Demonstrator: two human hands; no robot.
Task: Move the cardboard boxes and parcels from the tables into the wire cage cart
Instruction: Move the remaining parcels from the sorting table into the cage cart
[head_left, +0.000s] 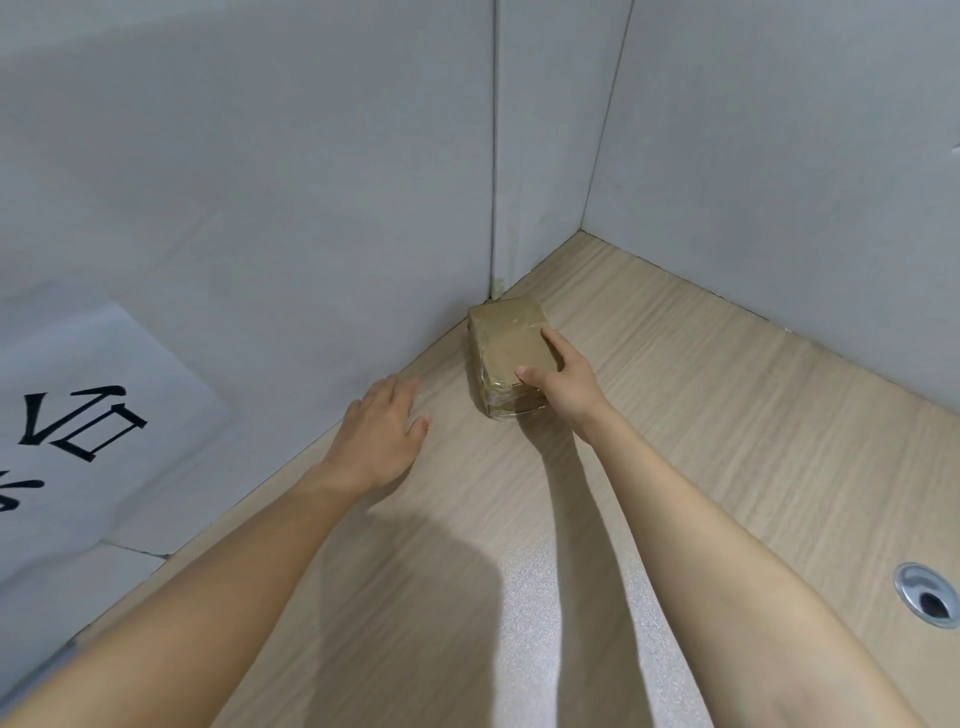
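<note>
A small brown cardboard box (506, 343), wrapped in clear tape, sits on the light wood table (701, 395) in the far corner against the grey wall. My right hand (563, 387) grips its near right end, thumb on the top face and fingers along the right side. To the left of the box, my left hand (387, 431) is flat with straight fingers just above or on the table and does not touch the box. The wire cage cart is out of view.
Grey wall panels (260, 182) close the table on the left and at the back. A white sheet with black characters (88, 421) hangs on the left wall. A round metal cable grommet (927, 595) is set into the table at the right.
</note>
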